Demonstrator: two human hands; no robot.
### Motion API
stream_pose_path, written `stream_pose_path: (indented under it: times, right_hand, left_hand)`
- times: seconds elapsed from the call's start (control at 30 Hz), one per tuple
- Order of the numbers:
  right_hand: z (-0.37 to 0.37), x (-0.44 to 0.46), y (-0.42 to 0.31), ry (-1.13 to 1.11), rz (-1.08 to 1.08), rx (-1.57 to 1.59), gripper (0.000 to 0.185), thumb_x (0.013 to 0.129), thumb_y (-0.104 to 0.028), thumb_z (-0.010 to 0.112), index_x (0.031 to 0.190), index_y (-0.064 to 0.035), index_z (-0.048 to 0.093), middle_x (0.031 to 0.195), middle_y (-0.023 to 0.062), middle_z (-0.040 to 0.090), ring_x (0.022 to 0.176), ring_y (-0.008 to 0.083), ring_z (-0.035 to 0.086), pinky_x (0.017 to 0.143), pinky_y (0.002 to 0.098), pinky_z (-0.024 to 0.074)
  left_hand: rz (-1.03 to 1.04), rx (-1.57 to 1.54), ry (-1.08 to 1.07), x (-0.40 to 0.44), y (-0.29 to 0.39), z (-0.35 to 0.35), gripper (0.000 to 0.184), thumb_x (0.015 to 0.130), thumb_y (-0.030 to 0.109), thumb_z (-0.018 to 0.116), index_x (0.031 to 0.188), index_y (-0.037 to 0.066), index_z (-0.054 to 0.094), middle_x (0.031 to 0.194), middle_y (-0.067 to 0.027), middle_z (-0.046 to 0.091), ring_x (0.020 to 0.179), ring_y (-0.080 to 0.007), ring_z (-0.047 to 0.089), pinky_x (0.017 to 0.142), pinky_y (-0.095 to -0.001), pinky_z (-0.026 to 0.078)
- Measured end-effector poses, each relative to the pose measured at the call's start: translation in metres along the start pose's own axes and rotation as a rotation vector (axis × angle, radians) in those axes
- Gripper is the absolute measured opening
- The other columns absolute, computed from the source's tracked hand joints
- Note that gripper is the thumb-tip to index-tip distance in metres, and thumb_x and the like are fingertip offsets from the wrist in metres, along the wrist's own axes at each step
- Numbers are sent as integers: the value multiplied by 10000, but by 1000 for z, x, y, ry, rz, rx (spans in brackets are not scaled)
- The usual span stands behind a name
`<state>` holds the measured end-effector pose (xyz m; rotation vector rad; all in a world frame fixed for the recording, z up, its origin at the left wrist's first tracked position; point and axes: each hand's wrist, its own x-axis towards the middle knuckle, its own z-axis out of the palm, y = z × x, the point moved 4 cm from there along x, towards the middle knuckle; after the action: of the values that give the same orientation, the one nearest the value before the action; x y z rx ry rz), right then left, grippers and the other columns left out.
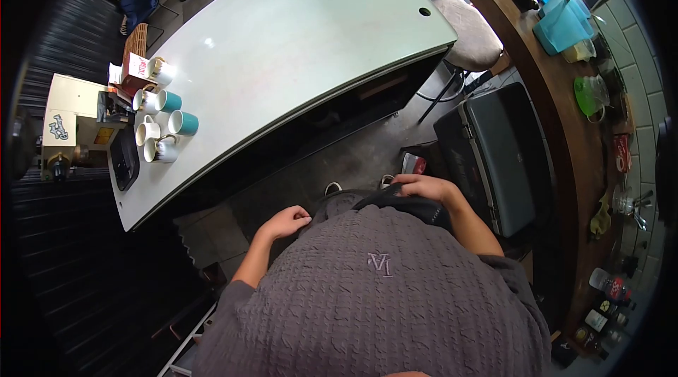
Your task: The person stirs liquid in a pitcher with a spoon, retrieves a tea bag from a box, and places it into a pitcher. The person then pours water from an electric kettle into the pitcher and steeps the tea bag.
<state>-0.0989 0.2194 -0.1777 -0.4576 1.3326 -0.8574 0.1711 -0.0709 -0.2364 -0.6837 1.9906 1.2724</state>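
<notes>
My left hand [285,222] hangs beside my left hip, its fingers loosely bent with nothing visible in them. At the front of my waist, my right hand [424,187] has its fingers curled at the edge of a black waist bag [408,205]; the fingertips are partly hidden. Both hands are well apart from the white counter [311,52] ahead. On its left end stands a group of mugs, among them a teal mug [183,122], a second teal mug [169,101] and a white mug [147,131].
Beside the mugs are a black tray [125,159] and a cream coffee machine [70,112]. A grey hard case [505,158] stands to my right, below a wooden shelf [565,165] with a blue pitcher [563,27] and bottles. A round stool [467,34] stands past the counter's end.
</notes>
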Motion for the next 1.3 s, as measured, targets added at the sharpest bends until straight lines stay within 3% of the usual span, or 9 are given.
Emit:
stream_pose_path:
  times: [0.07,0.17,0.3,0.4,0.47,0.57,0.77,0.97,1.3]
  right_hand:
    - [-4,-24,15,122,-40,120,395,848,-209,615,1207,-46,618,1072,54,640,1034,151,575,918,284,439]
    - [1,-60,39,314,-86,196,367,849,-187,614,1189,-49,621,1051,40,627,1024,137,560,916,275,430]
    - [18,-94,58,468,-107,339,307,857,-162,598,1146,-59,609,1005,3,598,978,101,529,895,245,406]
    - [32,-119,74,568,-65,468,293,864,-150,582,1143,-60,599,994,-10,577,953,92,514,878,238,398]
    - [40,-128,88,599,-88,415,286,872,-147,567,1144,-65,594,990,-20,556,936,87,496,859,225,389]
    - [56,-134,133,657,-135,564,283,873,-142,557,1145,-71,589,1012,-29,536,956,78,474,865,214,375]
    - [75,-138,234,836,-243,769,275,877,-141,557,1132,-53,610,992,48,624,936,138,578,847,276,446]
    - [87,-154,249,851,-106,761,274,878,-138,564,1132,-48,616,987,74,636,930,161,600,841,294,461]
    - [96,-168,255,828,42,683,273,880,-135,577,1131,-39,625,980,117,656,921,198,635,831,324,486]
  left_hand:
    - [37,-242,-202,-41,37,-12,415,922,306,662,1223,27,597,998,-80,658,946,-163,602,886,-327,490]
    - [85,-149,-313,-93,94,-24,408,924,293,660,1229,36,575,1094,-97,638,1020,-175,583,936,-336,472]
    - [96,-99,-265,-112,108,-22,398,946,308,614,1230,32,574,1205,-129,614,1102,-204,581,961,-343,459]
    - [262,-111,-153,-109,106,-15,360,937,311,584,1159,28,578,1122,-189,648,1065,-303,631,903,-379,484]
    - [192,286,-159,-103,132,-18,299,906,290,572,1012,10,581,964,-235,654,968,-401,644,803,-427,508]
    - [343,377,-22,-98,166,-18,249,865,246,586,876,0,552,808,-230,625,834,-435,635,697,-460,505]
    - [593,470,-52,-53,234,-20,207,851,202,598,806,5,557,784,-201,618,770,-415,632,669,-477,501]
    - [955,721,-134,0,283,10,134,820,149,619,797,23,582,816,-145,640,822,-362,649,721,-460,520]
    - [1151,847,-469,39,338,83,138,795,83,580,891,24,659,922,-137,682,945,-343,655,788,-454,520]
